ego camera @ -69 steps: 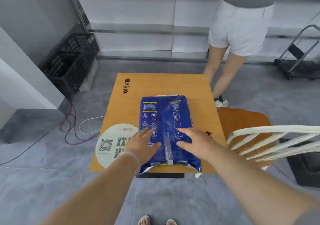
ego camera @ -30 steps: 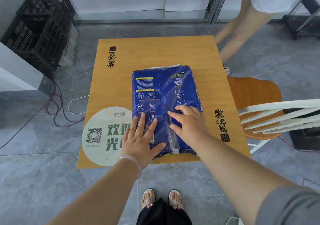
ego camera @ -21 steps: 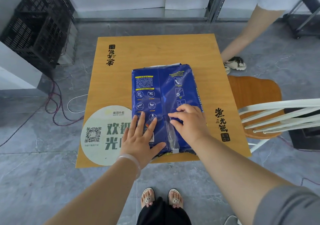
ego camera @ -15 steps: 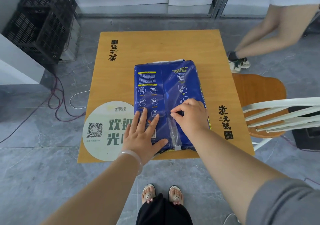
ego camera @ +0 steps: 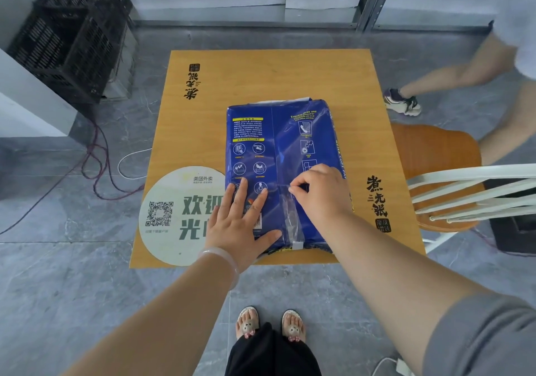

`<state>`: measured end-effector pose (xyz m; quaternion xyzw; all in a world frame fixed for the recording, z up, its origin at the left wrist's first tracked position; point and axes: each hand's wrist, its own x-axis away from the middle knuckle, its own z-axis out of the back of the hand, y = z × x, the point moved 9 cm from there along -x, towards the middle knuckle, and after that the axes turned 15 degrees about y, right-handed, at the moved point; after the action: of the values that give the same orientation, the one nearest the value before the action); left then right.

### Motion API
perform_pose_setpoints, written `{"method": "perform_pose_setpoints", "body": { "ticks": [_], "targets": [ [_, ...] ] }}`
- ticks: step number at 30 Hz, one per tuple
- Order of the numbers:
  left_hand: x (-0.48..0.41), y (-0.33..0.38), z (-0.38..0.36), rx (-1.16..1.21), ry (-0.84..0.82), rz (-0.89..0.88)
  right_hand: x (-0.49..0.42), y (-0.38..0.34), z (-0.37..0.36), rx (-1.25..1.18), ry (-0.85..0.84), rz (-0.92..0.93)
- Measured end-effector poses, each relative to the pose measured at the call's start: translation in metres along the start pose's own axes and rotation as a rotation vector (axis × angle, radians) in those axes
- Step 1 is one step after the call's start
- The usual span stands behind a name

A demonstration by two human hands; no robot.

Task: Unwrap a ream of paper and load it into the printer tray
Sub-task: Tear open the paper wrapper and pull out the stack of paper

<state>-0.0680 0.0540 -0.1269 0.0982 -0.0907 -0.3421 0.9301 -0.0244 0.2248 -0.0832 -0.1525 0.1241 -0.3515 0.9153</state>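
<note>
A ream of paper (ego camera: 278, 143) in a glossy blue wrapper lies flat on a small square wooden table (ego camera: 266, 77), its long side pointing away from me. My left hand (ego camera: 242, 222) presses flat on the near left part of the wrapper, fingers spread. My right hand (ego camera: 320, 194) rests on the near right part, thumb and forefinger pinched at the clear tape strip (ego camera: 291, 219) that runs along the wrapper's middle seam. No printer is in view.
A round white QR sticker (ego camera: 174, 216) covers the table's near left corner. A wooden chair with a white back (ego camera: 452, 190) stands right of the table. Another person's legs (ego camera: 452, 79) are at the far right. Black crates (ego camera: 72, 36) and floor cables (ego camera: 98, 169) lie left.
My right hand's fingers have curled from flat into a pinch on the seam tape. My left hand stays pressed down. The other person has stepped away to the right.
</note>
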Motion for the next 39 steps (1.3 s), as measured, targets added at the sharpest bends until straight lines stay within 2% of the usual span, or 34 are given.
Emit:
{"method": "perform_pose_setpoints", "body": {
  "ticks": [8,14,23,29,33,39],
  "targets": [
    [0.001,0.0,0.001,0.012,0.008,0.005,0.001,-0.004,-0.004,0.049,0.02,-0.03],
    [0.0,0.001,0.001,0.008,-0.002,0.003,-0.001,-0.009,-0.014,0.126,-0.061,0.009],
    [0.001,0.002,0.002,0.011,-0.033,0.008,0.021,-0.005,-0.001,-0.114,-0.083,0.068],
    [0.001,0.001,0.003,0.025,-0.032,0.016,0.014,-0.001,0.006,-0.245,-0.073,0.0],
    [0.002,0.001,0.002,0.039,-0.021,0.019,0.013,-0.002,0.001,-0.174,-0.117,0.047],
    [0.001,0.0,0.0,0.045,-0.004,0.018,0.006,-0.004,0.003,-0.144,-0.02,-0.015]
  ]
}}
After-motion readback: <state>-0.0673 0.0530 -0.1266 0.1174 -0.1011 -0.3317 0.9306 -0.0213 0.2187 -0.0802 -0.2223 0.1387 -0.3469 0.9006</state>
